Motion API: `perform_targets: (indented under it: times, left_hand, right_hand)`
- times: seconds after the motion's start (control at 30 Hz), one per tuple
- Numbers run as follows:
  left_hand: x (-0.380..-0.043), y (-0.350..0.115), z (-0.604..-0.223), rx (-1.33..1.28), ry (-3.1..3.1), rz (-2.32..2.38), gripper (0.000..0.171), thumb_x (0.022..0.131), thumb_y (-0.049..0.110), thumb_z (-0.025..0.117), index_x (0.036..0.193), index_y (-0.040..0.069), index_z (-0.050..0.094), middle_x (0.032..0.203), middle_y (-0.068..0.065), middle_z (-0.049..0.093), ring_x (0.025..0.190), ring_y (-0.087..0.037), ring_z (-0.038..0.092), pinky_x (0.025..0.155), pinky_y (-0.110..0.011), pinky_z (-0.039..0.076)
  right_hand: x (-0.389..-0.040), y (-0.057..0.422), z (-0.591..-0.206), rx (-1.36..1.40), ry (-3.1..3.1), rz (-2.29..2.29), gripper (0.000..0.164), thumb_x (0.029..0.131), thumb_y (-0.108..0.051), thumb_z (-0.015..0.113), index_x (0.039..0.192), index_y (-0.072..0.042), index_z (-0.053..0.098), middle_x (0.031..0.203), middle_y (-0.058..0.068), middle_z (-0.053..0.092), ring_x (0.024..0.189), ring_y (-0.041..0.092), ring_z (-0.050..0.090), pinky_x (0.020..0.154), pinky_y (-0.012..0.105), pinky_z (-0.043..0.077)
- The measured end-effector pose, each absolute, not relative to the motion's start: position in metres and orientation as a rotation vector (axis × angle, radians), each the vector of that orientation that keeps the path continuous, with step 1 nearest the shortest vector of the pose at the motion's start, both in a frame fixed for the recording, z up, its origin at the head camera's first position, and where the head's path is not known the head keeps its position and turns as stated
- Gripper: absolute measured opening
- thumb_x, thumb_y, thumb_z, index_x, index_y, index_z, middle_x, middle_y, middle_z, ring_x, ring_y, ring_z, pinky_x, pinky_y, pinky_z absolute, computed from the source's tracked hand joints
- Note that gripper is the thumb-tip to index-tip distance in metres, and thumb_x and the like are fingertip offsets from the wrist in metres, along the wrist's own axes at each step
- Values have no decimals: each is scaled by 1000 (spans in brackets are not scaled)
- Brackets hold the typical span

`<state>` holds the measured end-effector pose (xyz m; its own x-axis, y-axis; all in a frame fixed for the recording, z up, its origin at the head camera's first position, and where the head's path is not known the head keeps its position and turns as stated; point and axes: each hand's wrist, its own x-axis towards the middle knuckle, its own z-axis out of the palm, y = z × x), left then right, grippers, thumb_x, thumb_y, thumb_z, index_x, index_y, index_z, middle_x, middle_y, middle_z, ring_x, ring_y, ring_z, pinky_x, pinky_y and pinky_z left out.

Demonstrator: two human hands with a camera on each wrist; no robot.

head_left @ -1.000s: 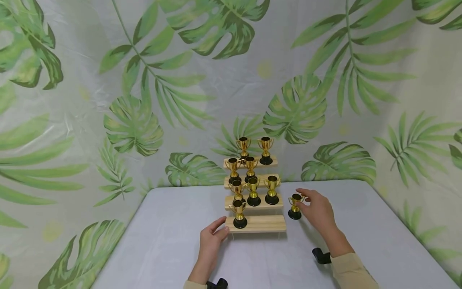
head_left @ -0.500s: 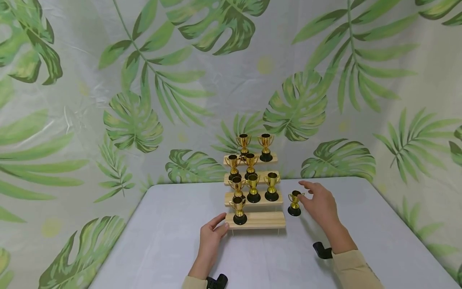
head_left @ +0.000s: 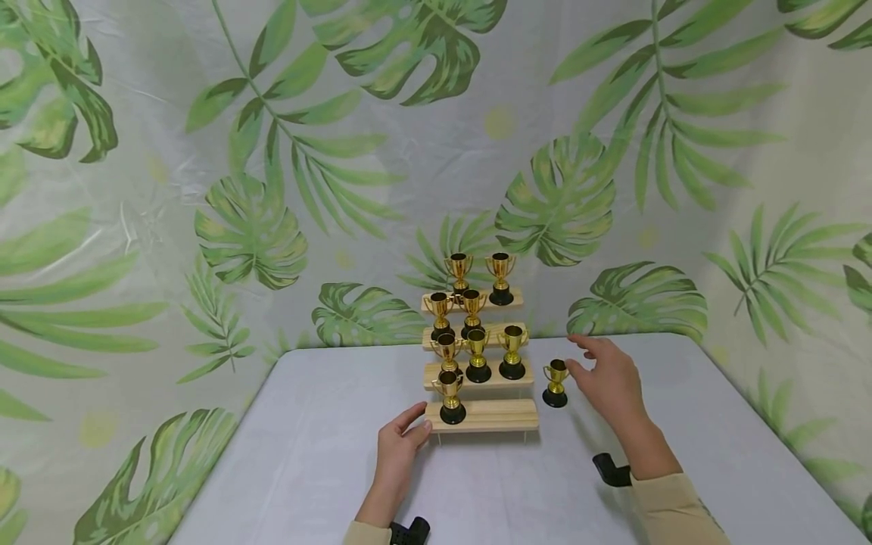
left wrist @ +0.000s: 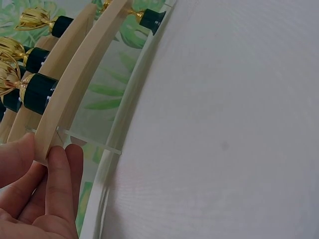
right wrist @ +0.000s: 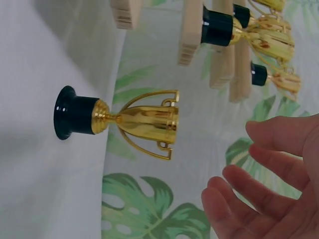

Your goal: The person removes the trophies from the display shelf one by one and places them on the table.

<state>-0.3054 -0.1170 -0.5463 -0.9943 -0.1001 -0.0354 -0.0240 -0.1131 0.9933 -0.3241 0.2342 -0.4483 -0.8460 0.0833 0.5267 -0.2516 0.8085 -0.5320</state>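
Observation:
A small gold trophy cup (head_left: 555, 382) with a black base stands upright on the table, right of a tiered wooden display stand (head_left: 500, 412). Just beside the cup is my right hand (head_left: 611, 382), its fingers spread and apart from the trophy; the right wrist view shows a gap between the fingertips (right wrist: 256, 130) and the trophy's rim. My left hand (head_left: 400, 443) pinches the left end of the stand's lowest shelf, thumb above and fingers below, as the left wrist view shows. One trophy (head_left: 451, 397) stands at the left of that shelf.
Several more gold trophies (head_left: 512, 352) stand on the upper three shelves, close together. Clear side supports (left wrist: 94, 141) hold the shelves. A leaf-patterned curtain (head_left: 368, 189) hangs behind the white table (head_left: 306, 424).
My right hand has let go of the trophy and drawn back a little to the right, its fingers opening. The trophy stays standing on the table. My left hand keeps its hold.

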Motion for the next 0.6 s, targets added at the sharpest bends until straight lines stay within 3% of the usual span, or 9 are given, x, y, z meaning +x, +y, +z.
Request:
perform_targets:
  times: [0.23,0.6]
  left_hand:
    - [-296,-116,-527,124,-2067,-2310,43,94,1,68,136,-3,60,142,-20,54,110,-22,65,92,-37,56]
    - [-286,-115,-516,96,-2064,-2323,42,95,2,67,136,-4,60,142,-21,54,110,-22,65,92,-38,55]
  right_hand:
    - [-316,230,-437,158,-2388,815,41,90,-14,74,130,-10,67,115,18,66,91,36,67,63,50,55]
    - [-305,220,-420,186,-2307,833,39,88,-10,77,127,-9,70,111,16,67,95,34,67,71,53,59]
